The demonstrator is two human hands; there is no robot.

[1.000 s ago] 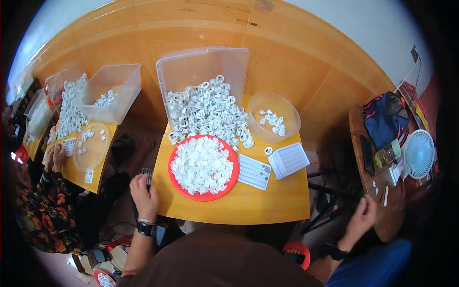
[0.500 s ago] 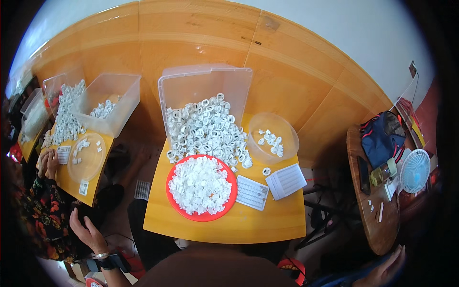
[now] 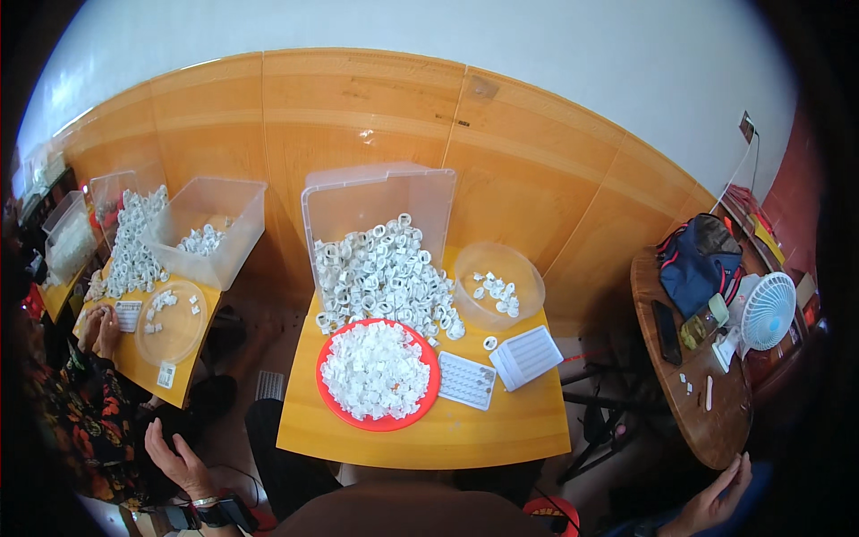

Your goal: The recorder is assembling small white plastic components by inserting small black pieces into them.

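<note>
Left hand (image 3: 179,458) hangs low beside the yellow worktop (image 3: 501,428), off its left edge, fingers spread wide, holding nothing; a dark wristband sits at the wrist. Right hand (image 3: 716,501) is down at the lower right, well apart from the worktop, fingers loosely open, also empty. Neither grip touches anything on the worktop.

On the worktop: red round tray (image 3: 331,398) near the front edge, heaped with small white parts. Behind it, a clear plastic bin (image 3: 376,192) tipped toward the tray, with a spill of white ring-shaped pieces (image 3: 380,273) running from its mouth down to the tray's rim. Right of the spill, a clear round bowl (image 3: 528,282) with a few white pieces inside. Just right of the tray, a white grid tray (image 3: 465,380) lies flat; beside that, a white ribbed block (image 3: 528,356), slightly angled.

Left, a second worktop (image 3: 143,367) carries another clear bin (image 3: 210,228), a pile of white pieces and a round clear dish (image 3: 179,331); another person's hands (image 3: 98,327) rest at its near corner. Right, a round wooden table (image 3: 707,430) holds a dark bag (image 3: 702,264) and a small white fan (image 3: 769,309).
</note>
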